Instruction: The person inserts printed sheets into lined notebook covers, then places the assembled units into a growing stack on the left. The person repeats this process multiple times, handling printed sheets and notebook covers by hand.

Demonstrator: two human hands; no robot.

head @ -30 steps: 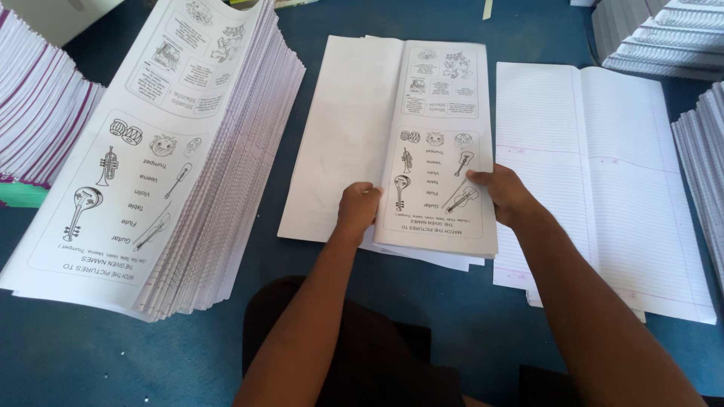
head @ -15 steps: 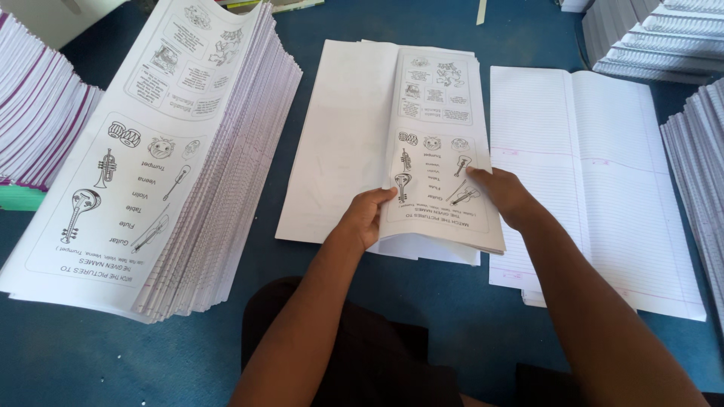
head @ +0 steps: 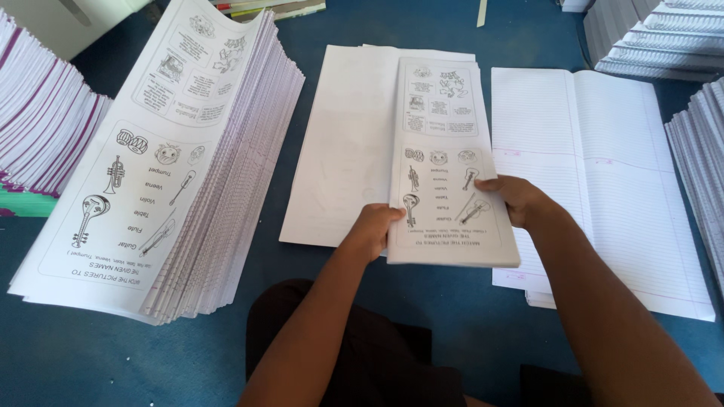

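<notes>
A folded booklet [head: 445,143] with printed drawings of musical instruments lies in the middle, over a blank white sheet [head: 343,143]. My left hand [head: 371,230] grips the booklet's lower left edge. My right hand [head: 516,197] presses on its right side, fingers on the printed page. The booklet's near end is lifted slightly off the blue surface. To the left stands a tall stack of the same printed sheets [head: 162,158].
Opened ruled pages [head: 603,166] lie to the right of the booklet. More paper stacks stand at the far left [head: 38,128], upper right [head: 656,38] and right edge [head: 701,166]. The blue work surface [head: 452,316] shows between them.
Both hands have folded the booklet's right half over and drawn it a little nearer; it now sits narrower and closed, with my left hand at its lower left edge.
</notes>
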